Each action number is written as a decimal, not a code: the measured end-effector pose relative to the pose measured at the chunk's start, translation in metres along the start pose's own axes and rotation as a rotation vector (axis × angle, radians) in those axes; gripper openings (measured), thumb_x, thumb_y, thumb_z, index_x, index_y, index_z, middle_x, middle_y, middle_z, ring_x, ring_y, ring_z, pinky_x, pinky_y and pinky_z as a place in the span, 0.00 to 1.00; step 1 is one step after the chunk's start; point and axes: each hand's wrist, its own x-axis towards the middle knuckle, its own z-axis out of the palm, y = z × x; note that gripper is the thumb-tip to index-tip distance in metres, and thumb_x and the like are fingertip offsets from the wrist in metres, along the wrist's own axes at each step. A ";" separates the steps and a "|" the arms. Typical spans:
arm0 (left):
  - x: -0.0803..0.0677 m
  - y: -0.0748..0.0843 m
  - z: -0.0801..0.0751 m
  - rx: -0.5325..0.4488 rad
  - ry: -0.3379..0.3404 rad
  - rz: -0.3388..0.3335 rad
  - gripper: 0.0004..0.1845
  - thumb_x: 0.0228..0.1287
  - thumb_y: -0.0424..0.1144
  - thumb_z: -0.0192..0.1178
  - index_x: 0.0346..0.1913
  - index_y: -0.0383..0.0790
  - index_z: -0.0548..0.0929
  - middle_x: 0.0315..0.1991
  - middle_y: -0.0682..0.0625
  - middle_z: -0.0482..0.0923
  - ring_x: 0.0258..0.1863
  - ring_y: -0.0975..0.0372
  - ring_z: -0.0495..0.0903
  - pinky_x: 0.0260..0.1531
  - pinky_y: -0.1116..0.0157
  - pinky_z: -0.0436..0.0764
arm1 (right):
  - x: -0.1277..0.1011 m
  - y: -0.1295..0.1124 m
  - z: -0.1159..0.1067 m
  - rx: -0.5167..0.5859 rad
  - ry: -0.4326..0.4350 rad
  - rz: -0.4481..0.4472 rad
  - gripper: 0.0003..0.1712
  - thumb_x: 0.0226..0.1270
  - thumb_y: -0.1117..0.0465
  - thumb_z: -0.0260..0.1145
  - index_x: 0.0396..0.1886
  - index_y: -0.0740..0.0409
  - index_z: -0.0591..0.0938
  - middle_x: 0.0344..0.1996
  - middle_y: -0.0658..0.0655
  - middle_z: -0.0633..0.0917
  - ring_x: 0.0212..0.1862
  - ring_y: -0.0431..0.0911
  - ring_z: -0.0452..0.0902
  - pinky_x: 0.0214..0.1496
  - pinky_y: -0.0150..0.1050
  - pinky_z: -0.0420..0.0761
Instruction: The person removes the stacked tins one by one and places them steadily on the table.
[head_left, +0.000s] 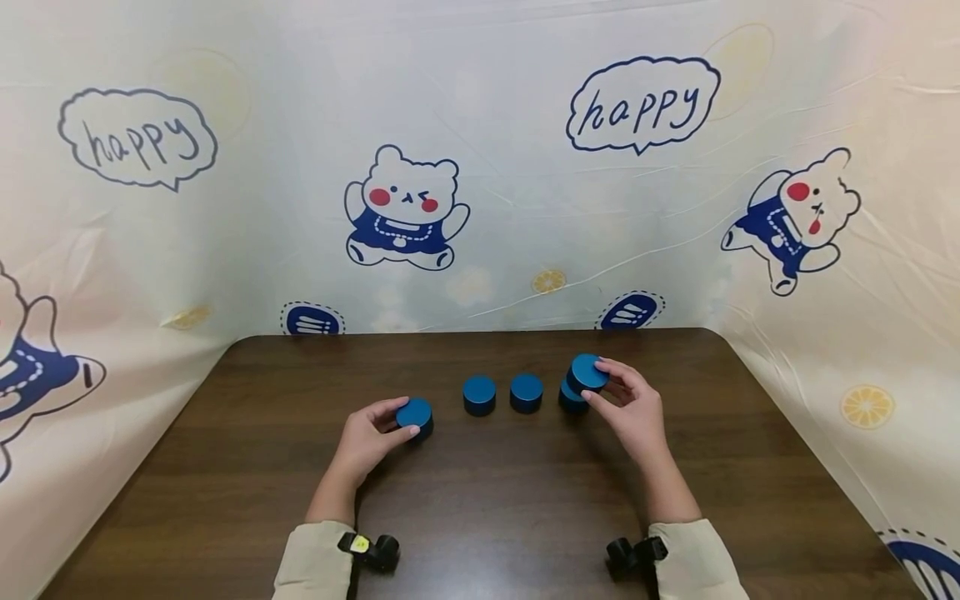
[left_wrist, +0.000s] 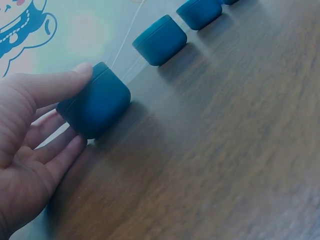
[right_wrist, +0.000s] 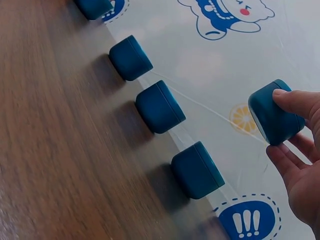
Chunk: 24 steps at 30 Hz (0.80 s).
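My left hand [head_left: 369, 442] pinches a small blue round lidded box [head_left: 415, 417] between thumb and fingers, at or just above the tabletop. In the left wrist view its lid seam shows near the top. My right hand [head_left: 632, 410] grips another blue round box [head_left: 587, 372] by its side. That one is held up off the table, as the right wrist view shows. Below it, partly hidden in the head view, a third blue box [right_wrist: 198, 171] stands on the table. Two more blue boxes [head_left: 479, 395] stand between my hands, side by side and apart.
The dark brown wooden table [head_left: 480, 517] reaches back to a pale printed cloth [head_left: 510, 208] hanging behind and beside it. The row of boxes stands toward the table's far edge. A small black camera is strapped to each sleeve cuff [head_left: 318, 554].
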 end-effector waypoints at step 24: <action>0.001 -0.001 0.000 -0.013 0.003 -0.013 0.30 0.55 0.43 0.73 0.62 0.43 0.79 0.62 0.41 0.74 0.58 0.49 0.76 0.57 0.53 0.76 | 0.008 0.034 -0.015 0.009 0.110 0.044 0.26 0.55 0.65 0.76 0.55 0.59 0.82 0.56 0.55 0.81 0.53 0.44 0.78 0.56 0.30 0.77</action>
